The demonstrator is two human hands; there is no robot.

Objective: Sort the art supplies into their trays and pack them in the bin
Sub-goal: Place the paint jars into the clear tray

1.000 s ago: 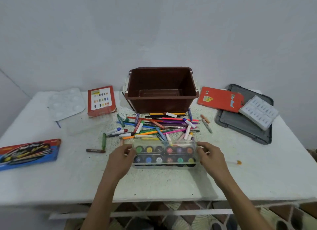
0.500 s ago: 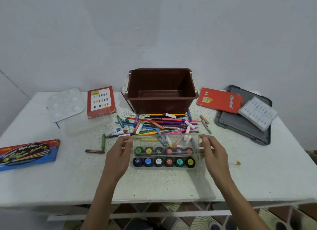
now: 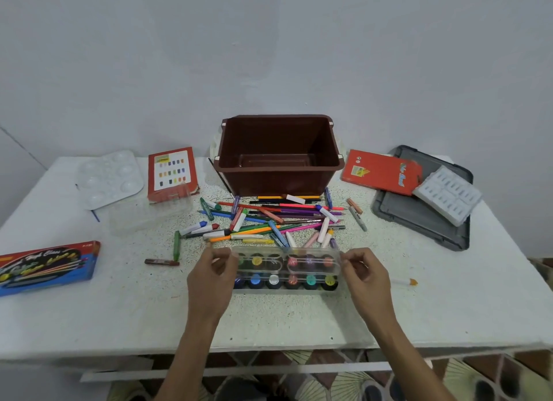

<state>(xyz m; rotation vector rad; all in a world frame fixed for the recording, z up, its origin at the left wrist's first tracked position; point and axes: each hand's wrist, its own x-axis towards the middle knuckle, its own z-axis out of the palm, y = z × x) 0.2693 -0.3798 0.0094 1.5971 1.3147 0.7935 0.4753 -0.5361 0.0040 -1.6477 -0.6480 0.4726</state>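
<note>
From the head view, the left hand point(image 3: 213, 278) and the right hand point(image 3: 364, 276) are low in the middle of the frame. Each hand pinches one end of a clear lid point(image 3: 287, 261) with curled fingers. The lid is held over the back row of a paint tray point(image 3: 285, 281). The front row of paint pots shows just below the lid's edge. The paint tray sits on the white table point(image 3: 299, 320).

Just above the tray is a messy pile of pens point(image 3: 269, 221) and crayons. Above the pile, in the middle of the frame, stands the brown bin point(image 3: 278, 176). It is open on top.

At the right, a white tray point(image 3: 447, 195) and a red box point(image 3: 380, 171) lie on a gray lid point(image 3: 419, 218). At the left are a palette point(image 3: 109, 177), a red book point(image 3: 172, 173), a clear tray point(image 3: 149, 212) and a blue box point(image 3: 45, 266).
</note>
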